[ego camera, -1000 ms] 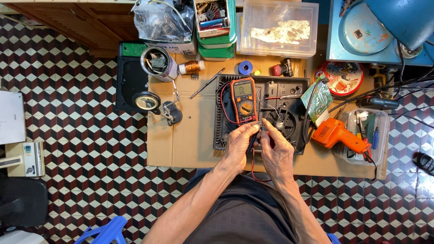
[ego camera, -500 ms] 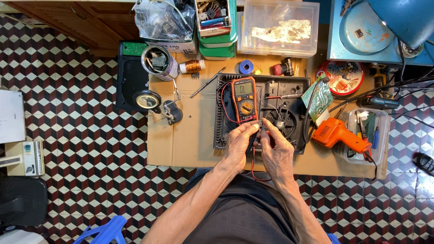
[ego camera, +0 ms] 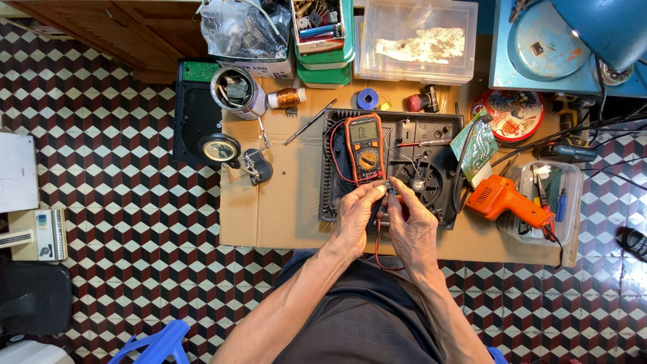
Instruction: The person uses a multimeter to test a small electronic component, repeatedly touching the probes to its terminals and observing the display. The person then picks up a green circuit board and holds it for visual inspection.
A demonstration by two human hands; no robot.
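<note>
Thin probes are pinched by the left hand (ego camera: 357,214) and right hand (ego camera: 411,226). An orange multimeter (ego camera: 364,148) lies just beyond; an orange tool (ego camera: 502,200) is rightward.

multimeter (ego camera: 364,148): orange plastic | housing (ego camera: 431,145): matt black plastic | sheet (ego camera: 269,202): brown cardboard

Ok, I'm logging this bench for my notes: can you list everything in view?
multimeter: 1, orange and black, on the black panel, above the hands
black panel: 1, black, on the cardboard
cardboard sheet: 1, brown, on the tiled floor
soldering gun: 1, orange, right of the panel
circuit board: 1, green, panel's right edge
tin can: 1, silver, upper left
copper wire spool: 1, copper, beside the can
clear bin: 1, transparent, top
left hand: 1, at probe leads
right hand: 1, beside it
</note>
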